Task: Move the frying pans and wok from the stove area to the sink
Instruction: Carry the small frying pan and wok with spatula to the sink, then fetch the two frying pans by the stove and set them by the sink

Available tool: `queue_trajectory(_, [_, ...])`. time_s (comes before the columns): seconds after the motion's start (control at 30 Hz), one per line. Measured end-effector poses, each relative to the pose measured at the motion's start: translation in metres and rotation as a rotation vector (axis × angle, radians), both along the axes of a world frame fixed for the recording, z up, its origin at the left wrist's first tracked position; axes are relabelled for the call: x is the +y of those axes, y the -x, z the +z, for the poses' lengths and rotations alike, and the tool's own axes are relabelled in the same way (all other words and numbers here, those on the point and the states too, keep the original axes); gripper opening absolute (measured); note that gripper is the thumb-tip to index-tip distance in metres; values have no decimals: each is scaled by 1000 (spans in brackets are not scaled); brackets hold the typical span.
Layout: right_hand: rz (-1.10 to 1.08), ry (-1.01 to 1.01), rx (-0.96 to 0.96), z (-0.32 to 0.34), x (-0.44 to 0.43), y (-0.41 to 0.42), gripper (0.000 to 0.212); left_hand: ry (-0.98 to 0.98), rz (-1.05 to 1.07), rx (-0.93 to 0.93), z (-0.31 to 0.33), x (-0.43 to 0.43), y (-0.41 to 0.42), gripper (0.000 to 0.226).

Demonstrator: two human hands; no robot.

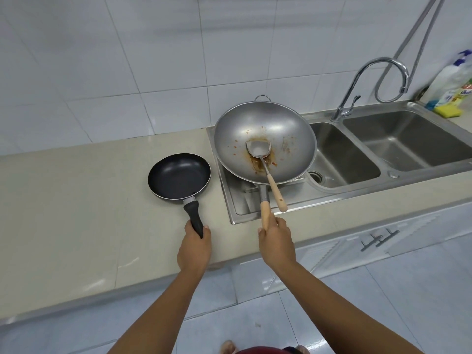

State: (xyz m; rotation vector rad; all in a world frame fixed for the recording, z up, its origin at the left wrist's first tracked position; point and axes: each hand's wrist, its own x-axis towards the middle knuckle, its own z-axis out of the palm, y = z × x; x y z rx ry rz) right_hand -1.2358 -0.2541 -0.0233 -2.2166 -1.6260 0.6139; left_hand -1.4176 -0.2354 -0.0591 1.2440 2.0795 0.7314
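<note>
A small black frying pan [179, 176] is over the beige counter, left of the sink. My left hand [194, 247] grips the end of its black handle. A large steel wok [265, 141] with orange sauce stains is over the sink's drainboard and left basin. My right hand [275, 242] holds its wooden handle. A metal spatula [263, 162] with a wooden grip lies inside the wok, its handle sticking out over the front rim. The steel sink [398, 175] stretches to the right.
A curved chrome faucet [367, 80] stands behind the two basins. A dish soap bottle [454, 80] and a yellow sponge [448, 111] sit at the sink's back right corner. Cabinet doors with metal handles are below the counter edge. White tiled wall behind.
</note>
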Motion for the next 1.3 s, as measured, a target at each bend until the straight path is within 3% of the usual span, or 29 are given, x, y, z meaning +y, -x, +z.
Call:
queue_trajectory(0.07, [49, -24, -58, 0, -7, 1, 52, -39, 8, 40, 2, -2, 0, 45])
queue_trajectory(0.2, [98, -119, -108, 8, -18, -1, 54, -157, -79, 332, 11, -7, -9, 64])
queue_trajectory(0.47, [25, -87, -65, 21, -4, -67, 59, -341, -652, 431, 48, 23, -86, 64])
queue_trajectory(0.77, [-123, 66, -181, 16, -12, -204, 59, -225, -1142, 730, 56, 42, -228, 63])
queue_trajectory(1.3, [-378, 290, -182, 4, -111, -447, 59, -169, -1466, 719, 47, -26, -499, 61])
